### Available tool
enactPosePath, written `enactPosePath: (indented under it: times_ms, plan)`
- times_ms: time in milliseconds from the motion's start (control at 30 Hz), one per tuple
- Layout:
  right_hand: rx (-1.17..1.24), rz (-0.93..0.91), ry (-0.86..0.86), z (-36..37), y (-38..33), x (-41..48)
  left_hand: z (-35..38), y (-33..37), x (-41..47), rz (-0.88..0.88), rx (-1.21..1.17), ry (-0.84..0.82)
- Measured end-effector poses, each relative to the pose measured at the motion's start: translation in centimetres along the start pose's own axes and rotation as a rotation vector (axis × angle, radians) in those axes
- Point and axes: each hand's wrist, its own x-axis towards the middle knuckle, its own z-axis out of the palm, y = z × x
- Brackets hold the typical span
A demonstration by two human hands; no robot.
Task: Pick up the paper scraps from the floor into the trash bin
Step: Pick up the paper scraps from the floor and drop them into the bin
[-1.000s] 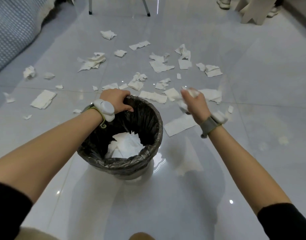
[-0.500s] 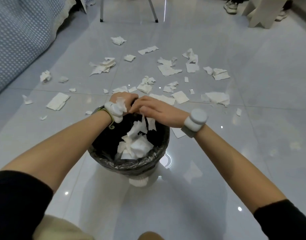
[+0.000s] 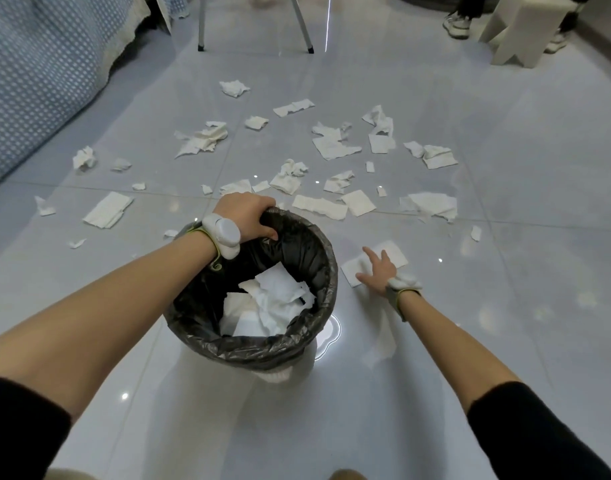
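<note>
A trash bin (image 3: 307, 258) lined with a black bag stands on the grey tiled floor in front of me, with white paper scraps lying inside it. My left hand (image 3: 250, 216) grips the bin's far rim. My right hand (image 3: 378, 270) is spread flat, fingers apart, on a flat white paper scrap (image 3: 394, 252) lying on the floor just right of the bin. Several more white paper scraps (image 3: 331, 148) are scattered over the floor beyond the bin, some flat, some crumpled.
A bed with a blue patterned cover (image 3: 37, 81) runs along the left. Metal chair legs (image 3: 201, 26) stand at the far end. A white stool (image 3: 518, 26) and a person's shoes (image 3: 456, 24) are at the far right.
My right hand, which let scraps fall into the bin half a second ago, has moved right and down onto a flat scrap on the floor. My left hand still holds the rim.
</note>
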Motion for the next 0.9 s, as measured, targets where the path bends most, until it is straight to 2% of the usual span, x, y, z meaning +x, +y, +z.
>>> enactPosePath:
  times_ms: [100,200,267,400,467,567,633,767,900]
  plan:
    - [-0.123,0.033,-0.021,0.9,-0.7,0.3,-1.6,0.5,1.1,0.01,-0.108,-0.112]
    - [-0.273,-0.046,0.1,1.5,-0.9,0.1,-3.6,1.8,2.7,0.014,-0.235,-0.213]
    - [-0.329,-0.118,0.106,0.9,-0.5,0.9,-4.4,3.1,4.6,0.055,-0.285,-0.318]
    - [-0.092,-0.138,0.092,-2.0,1.6,4.3,-3.2,6.6,11.5,0.137,-0.429,-0.342]
    - [-0.027,-0.121,0.1,-3.7,3.1,6.1,-0.8,9.1,15.2,0.182,-0.319,-0.419]
    - [0.089,-0.031,0.173,-5.9,4.4,8.1,5.0,11.4,18.4,0.194,-0.081,-0.66]
    - [0.181,0.047,0.223,-7.8,5.7,9.7,8.1,12.5,20.1,0.169,-0.062,-0.745]
    - [-0.008,0.126,0.193,-11.2,8.2,12.7,12.4,13.9,22.3,0.189,-0.041,-0.827]
    - [-0.099,0.159,0.12,-13.9,10.0,15.9,16.1,13.3,22.8,0.118,0.047,-0.944]
